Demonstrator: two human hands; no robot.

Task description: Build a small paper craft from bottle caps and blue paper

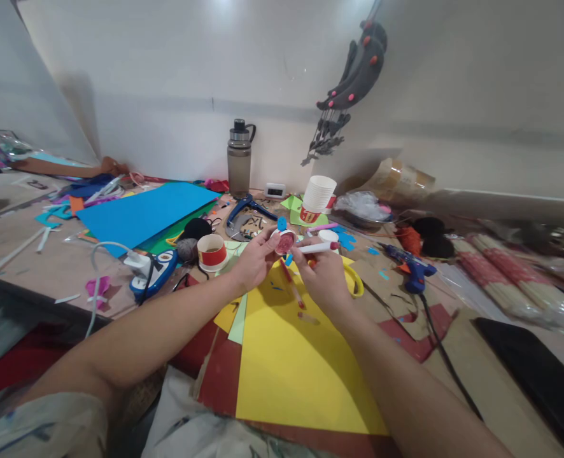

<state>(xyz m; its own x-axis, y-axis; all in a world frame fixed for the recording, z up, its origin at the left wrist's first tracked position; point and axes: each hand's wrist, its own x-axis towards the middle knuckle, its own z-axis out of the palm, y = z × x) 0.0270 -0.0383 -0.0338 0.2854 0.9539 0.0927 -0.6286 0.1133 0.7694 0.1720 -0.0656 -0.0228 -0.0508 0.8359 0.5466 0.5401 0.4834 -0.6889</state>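
My left hand [256,262] grips a small round piece [284,242] with a red-coloured face and a white rim, which looks like the end of a paper cup. Blue paper bits [282,223] stick out at its edge. In my right hand [324,280] is a white marker [316,248] with a red end; its other end reaches towards the red face, and I cannot tell whether it touches. Below both hands lies a yellow paper sheet [291,381], with a thin red-ended stick or pen [291,284] on it. A yellow ring [357,281] sits beside my right wrist.
A red-and-white paper cup [212,253] stands left of my hands, near a blue power strip [155,280]. Stacked cups [318,194] and a bottle [239,162] stand behind. On the right are a blue glue gun [413,270] with its cable and a black phone-like slab [533,375].
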